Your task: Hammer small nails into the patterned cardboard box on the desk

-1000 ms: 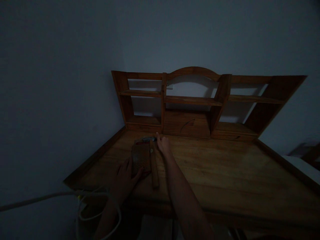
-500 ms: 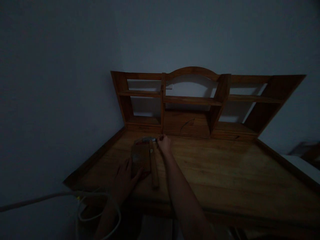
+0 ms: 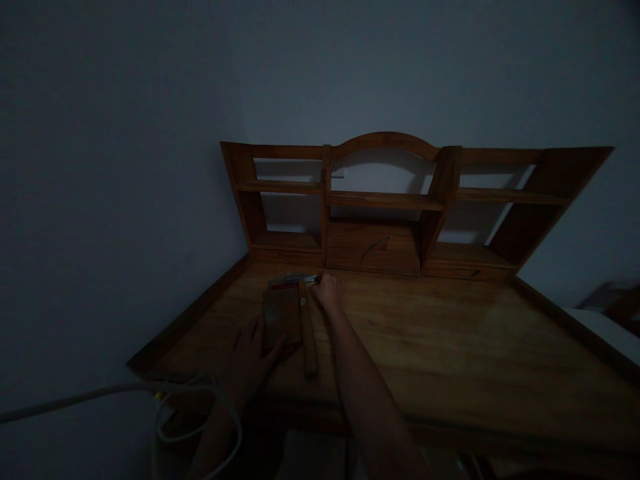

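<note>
In the dim head view, my left hand (image 3: 247,357) lies at the near left corner of a dark, worn rectangular block (image 3: 281,317). Its fingers are spread along the block's left side, and the thumb reaches across the near part. Beside the block's right edge lies a tool with a long wooden handle (image 3: 309,340). A slim metallic tool (image 3: 299,279) and a thin red item (image 3: 285,287) lie across the far end of the block. My right hand (image 3: 327,292) is closed at the right end of the metallic tool; its fingertips are too dark to show what they pinch.
The wooden desk top (image 3: 440,333) extends to the right. A wooden shelf unit (image 3: 385,199) stands along its back edge, against the wall. A pale looped cable (image 3: 187,387) hangs in front of the desk at lower left, across my left forearm.
My right hand has turned slightly and its fingertips are lower. The metallic tool reaches a little farther right, towards those fingers. My left hand and the block have hardly moved.
</note>
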